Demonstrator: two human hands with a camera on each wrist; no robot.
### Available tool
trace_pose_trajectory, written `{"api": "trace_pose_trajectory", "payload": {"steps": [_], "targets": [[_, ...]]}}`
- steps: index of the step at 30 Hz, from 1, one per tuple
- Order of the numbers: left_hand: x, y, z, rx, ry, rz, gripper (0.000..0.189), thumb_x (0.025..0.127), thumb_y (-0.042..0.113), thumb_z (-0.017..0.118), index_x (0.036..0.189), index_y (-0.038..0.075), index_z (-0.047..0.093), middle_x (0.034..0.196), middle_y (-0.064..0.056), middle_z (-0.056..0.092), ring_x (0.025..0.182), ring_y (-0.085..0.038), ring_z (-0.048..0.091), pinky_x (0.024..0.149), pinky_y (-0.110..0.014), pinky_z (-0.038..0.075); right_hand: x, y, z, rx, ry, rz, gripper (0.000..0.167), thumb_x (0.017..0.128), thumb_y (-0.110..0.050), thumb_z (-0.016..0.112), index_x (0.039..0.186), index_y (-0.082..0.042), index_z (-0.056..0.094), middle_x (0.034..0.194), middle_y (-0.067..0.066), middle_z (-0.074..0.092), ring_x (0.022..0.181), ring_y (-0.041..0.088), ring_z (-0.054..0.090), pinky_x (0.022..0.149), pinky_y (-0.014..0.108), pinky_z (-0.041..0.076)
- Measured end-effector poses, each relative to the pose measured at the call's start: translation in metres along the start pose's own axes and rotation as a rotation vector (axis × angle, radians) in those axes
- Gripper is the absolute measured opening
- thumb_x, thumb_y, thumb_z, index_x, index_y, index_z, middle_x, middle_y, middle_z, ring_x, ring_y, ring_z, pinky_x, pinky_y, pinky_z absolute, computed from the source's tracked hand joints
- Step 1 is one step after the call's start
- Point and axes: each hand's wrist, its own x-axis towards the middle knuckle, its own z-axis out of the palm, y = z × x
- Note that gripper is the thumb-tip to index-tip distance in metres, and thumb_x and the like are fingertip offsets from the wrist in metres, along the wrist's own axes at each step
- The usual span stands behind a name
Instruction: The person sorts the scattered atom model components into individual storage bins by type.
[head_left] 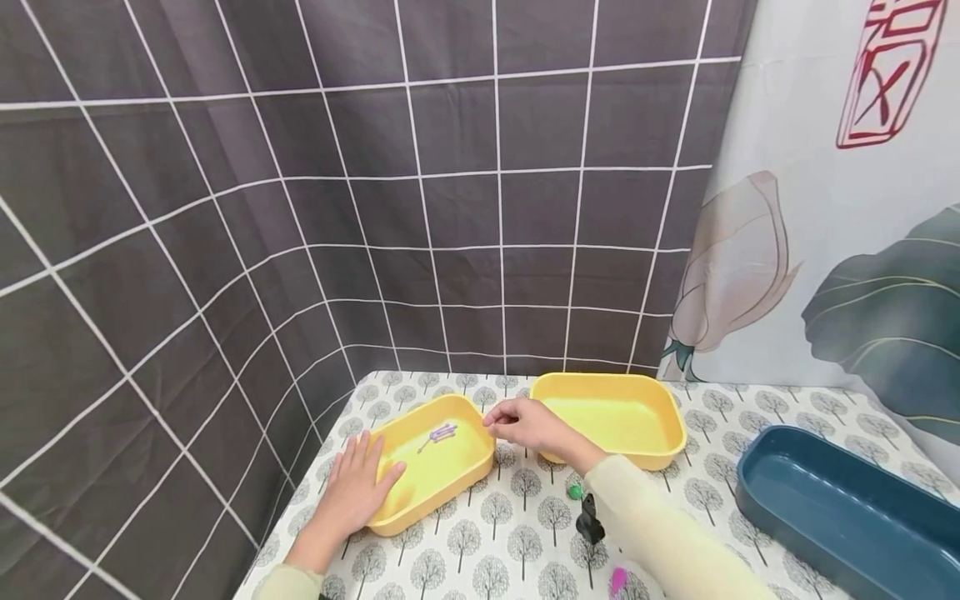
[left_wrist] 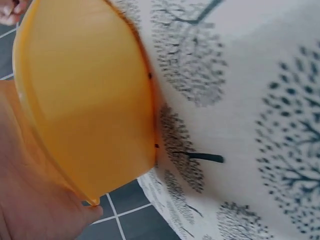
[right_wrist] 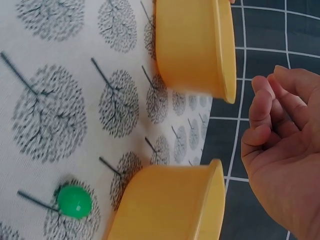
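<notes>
My left hand (head_left: pixel 353 487) rests on the left end of a yellow tray (head_left: pixel 438 506), fingers spread over the rim and thumb extended over the inside. The left wrist view shows the palm (left_wrist: pixel 35 195) against the tray's rim (left_wrist: pixel 30 107). Inside that tray lies a small purple item (head_left: pixel 442 432) with a thin stem. My right hand (head_left: pixel 528 423) is raised between this tray's right end and a second yellow tray (head_left: pixel 609 382). Its fingers (right_wrist: pixel 260 110) are curled with tips close to the thumb, and nothing shows between them.
A green ball (head_left: pixel 575 492) lies on the tree-print cloth near the right forearm, and a magenta piece (head_left: pixel 618 581) lies closer to me. To the right stands a deep blue tray (head_left: pixel 840 475). A dark grid curtain (head_left: pixel 457 208) hangs behind the table.
</notes>
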Motion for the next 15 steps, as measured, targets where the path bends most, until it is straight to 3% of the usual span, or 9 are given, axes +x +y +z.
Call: {"api": "trace_pose_trajectory", "payload": {"steps": [6, 15], "targets": [[0.003, 0.009, -0.007, -0.038, -0.014, -0.022, 0.078, 0.105, 0.056, 0.04, 0.16, 0.002, 0.025, 0.166, -0.026, 0.009, 0.153, -0.049, 0.002, 0.122, -0.064, 0.001, -0.011, 0.007, -0.011, -0.056, -0.003, -0.048, 0.012, 0.093, -0.016, 0.071, 0.103, -0.01, 0.075, 0.087, -0.006, 0.068, 0.081, 0.01, 0.059, 0.077, 0.027, 0.053], [0.008, 0.041, -0.009, -0.065, 0.006, 0.036, 0.079, 0.104, 0.057, 0.042, 0.159, 0.002, 0.028, 0.166, -0.024, 0.014, 0.154, -0.046, 0.005, 0.123, -0.061, 0.002, -0.035, 0.019, -0.024, -0.073, -0.003, -0.093, 0.013, 0.094, -0.018, 0.071, 0.103, -0.01, 0.075, 0.085, -0.006, 0.067, 0.078, 0.009, 0.057, 0.073, 0.023, 0.051]]}}
